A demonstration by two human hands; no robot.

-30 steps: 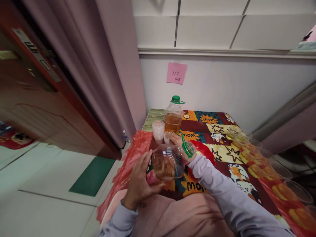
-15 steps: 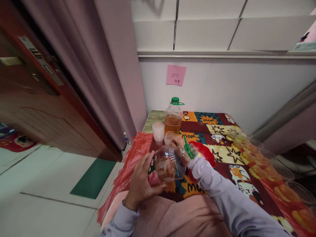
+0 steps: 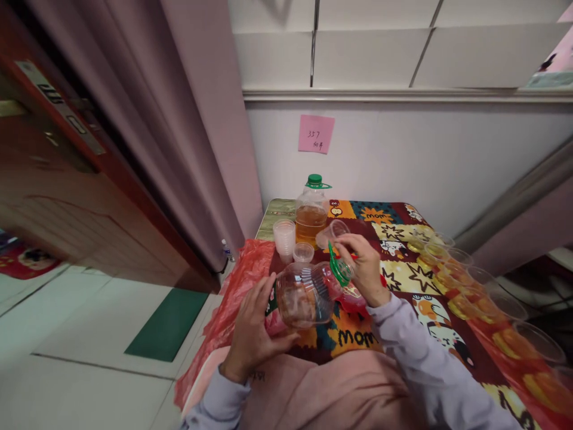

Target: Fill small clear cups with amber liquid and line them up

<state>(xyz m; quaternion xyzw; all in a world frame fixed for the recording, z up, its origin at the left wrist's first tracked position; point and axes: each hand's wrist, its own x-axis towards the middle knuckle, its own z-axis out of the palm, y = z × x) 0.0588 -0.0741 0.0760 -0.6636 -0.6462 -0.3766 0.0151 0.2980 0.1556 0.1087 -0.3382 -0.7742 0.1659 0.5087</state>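
My left hand (image 3: 257,331) is wrapped round the base of a large clear bottle (image 3: 304,295), which lies tilted with its neck to the right. A green carrying ring (image 3: 339,266) sits at that bottle's open neck. Just above the neck, my right hand (image 3: 364,266) pinches a clear plastic cup (image 3: 336,232). Another clear cup (image 3: 303,253) stands behind the bottle, beside a stack of cups (image 3: 285,237). Under the neck is a red dish (image 3: 356,298), partly hidden by the bottle and my right hand.
A second bottle (image 3: 310,222) with amber liquid and a green cap stands at the back. Several cups of yellow liquid (image 3: 468,304) line the right side of the patterned table (image 3: 403,239). Red plastic film (image 3: 237,298) covers the left edge. A door (image 3: 111,197) is at left.
My right hand has moved right and lifted a cup away from the cup behind the bottle. My left hand stays on the bottle. The view has shifted slightly.
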